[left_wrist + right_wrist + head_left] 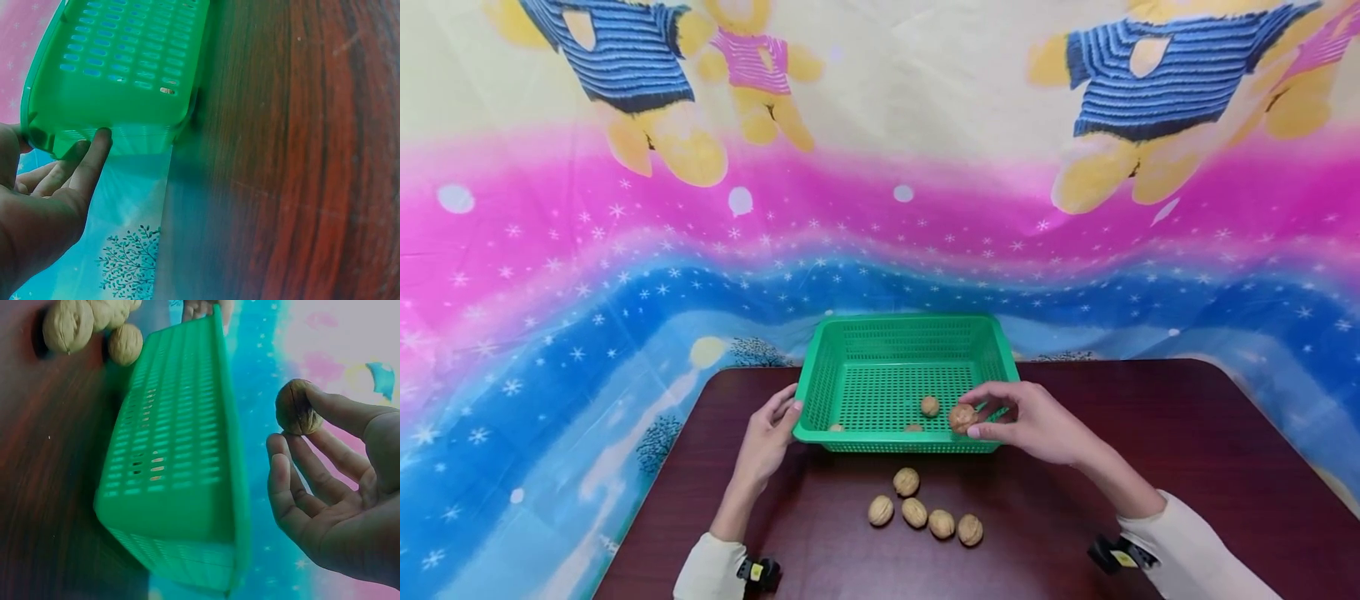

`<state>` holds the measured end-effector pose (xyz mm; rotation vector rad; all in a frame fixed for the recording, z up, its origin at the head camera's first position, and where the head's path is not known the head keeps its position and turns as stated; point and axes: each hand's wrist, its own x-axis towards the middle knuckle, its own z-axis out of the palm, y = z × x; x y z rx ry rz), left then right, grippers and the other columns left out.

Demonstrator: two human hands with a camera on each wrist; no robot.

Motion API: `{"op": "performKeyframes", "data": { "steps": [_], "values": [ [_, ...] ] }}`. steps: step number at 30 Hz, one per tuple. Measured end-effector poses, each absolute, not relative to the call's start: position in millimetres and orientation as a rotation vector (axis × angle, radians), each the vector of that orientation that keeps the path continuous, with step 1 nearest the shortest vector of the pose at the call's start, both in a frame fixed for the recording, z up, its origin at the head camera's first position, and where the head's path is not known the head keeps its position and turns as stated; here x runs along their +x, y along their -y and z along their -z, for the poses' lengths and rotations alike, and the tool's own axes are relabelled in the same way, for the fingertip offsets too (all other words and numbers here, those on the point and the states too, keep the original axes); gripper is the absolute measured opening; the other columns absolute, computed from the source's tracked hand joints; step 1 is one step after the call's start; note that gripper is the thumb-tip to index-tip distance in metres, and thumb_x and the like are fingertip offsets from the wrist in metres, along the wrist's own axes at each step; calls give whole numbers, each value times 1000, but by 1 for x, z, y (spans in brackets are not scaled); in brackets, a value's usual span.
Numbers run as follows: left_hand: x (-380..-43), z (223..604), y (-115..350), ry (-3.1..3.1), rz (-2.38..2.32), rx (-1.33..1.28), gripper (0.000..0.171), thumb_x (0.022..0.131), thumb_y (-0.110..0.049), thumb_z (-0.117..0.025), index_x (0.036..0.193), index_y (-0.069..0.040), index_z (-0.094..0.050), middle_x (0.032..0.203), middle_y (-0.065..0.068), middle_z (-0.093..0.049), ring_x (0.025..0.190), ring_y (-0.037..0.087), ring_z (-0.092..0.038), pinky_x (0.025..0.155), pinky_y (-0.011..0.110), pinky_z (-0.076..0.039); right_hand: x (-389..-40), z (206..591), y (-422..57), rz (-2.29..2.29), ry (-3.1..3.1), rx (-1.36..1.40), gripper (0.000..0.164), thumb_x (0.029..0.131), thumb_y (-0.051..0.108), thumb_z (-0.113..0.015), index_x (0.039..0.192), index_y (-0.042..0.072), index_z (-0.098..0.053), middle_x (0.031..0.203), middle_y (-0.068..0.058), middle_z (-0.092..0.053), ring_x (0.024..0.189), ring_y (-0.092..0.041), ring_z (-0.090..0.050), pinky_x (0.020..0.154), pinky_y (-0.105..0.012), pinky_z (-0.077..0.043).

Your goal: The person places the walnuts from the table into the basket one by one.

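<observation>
My right hand [1037, 421] pinches a walnut [963, 418] between thumb and fingers, above the front right rim of a green plastic basket [895, 437]. In the right wrist view, the held walnut [299, 407] is level with the basket's rim and apart from it. At the basket's left end my left hand [769, 437] grips the rim, thumb over the edge and fingertips [103, 133] against the outer wall. Inside lies one walnut [930, 406] in plain sight; others are mostly hidden behind the front wall.
Several walnuts [913, 512] lie loose on the dark wooden table [820, 533], in front of the basket. A printed cloth [880, 217] with bears and snowflakes hangs behind the table's far edge.
</observation>
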<state>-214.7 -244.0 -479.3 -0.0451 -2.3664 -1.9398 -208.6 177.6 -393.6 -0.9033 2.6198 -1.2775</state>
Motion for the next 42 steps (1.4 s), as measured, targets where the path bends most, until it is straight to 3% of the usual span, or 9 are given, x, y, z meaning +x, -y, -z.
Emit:
{"op": "performKeyframes", "data": {
  "steps": [6,14,19,23,33,42],
  "values": [
    [-215,480,244,2364,1945,-39,55,114,-30,-57,164,-9,-45,157,25,-57,136,42,-64,89,24,-61,-238,406,-161,1315,-2574,-791,33,98,25,-82,130,19,-76,125,-5,-75,104,-18,-75,80,-31,-62],
    [-216,479,244,2365,1942,-43,55,114,-30,-57,164,-10,-45,157,25,-57,136,42,-63,89,24,-61,-263,421,-142,1328,-2546,-765,31,98,23,-82,128,16,-76,127,-11,-74,105,-27,-74,83,-43,-62],
    [-216,479,244,2368,1941,-42,55,114,-31,-57,163,-9,-45,156,25,-57,136,41,-64,89,24,-61,-270,426,-130,1318,-2538,-737,32,97,24,-83,127,17,-77,125,-7,-76,104,-26,-74,84,-41,-63],
    [-215,479,244,2372,1932,-45,57,114,-33,-57,164,-9,-45,157,25,-57,137,41,-63,90,24,-61,-275,428,-122,1319,-2531,-712,33,96,22,-84,127,14,-77,120,-7,-77,100,-21,-76,86,-46,-64],
    [-213,480,243,2395,1917,-39,59,114,-36,-57,164,-10,-44,158,24,-56,138,40,-62,92,27,-61,-289,438,-108,1247,-2588,-657,29,95,24,-85,121,13,-80,109,-4,-78,93,-16,-70,72,-33,-54],
    [-213,479,246,2390,1930,-45,60,113,-37,-57,165,-10,-42,158,24,-56,138,40,-63,91,25,-61,-297,446,-105,1217,-2609,-604,27,95,21,-85,119,11,-80,109,-5,-78,99,-20,-70,75,-33,-55]
  ]
}}
